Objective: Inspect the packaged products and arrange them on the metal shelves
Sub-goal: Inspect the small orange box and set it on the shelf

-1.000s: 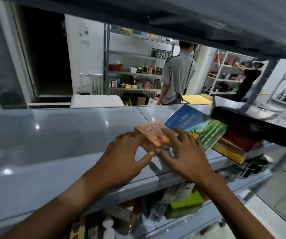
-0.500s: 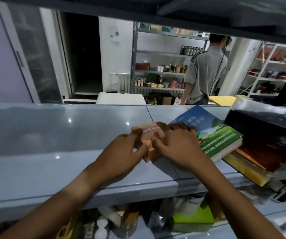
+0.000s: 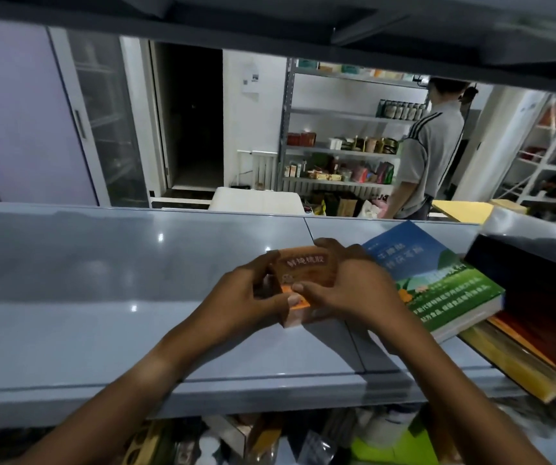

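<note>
A small orange box with printed characters is tilted up over the grey metal shelf. My left hand grips its left end, thumb on the lower front. My right hand grips its right end, fingers curled over the top edge. Just to the right lies a blue and green box, resting at a slant on a stack of flat yellow and red packages.
A dark box sits on the far right of the shelf. More packaged goods fill the shelf below. Beyond the shelf a person in a grey shirt stands at another stocked rack. A shelf board hangs close overhead.
Both hands have lifted the orange box off the shelf and tipped its printed face toward me. The view has shifted right to left, showing more of the door.
</note>
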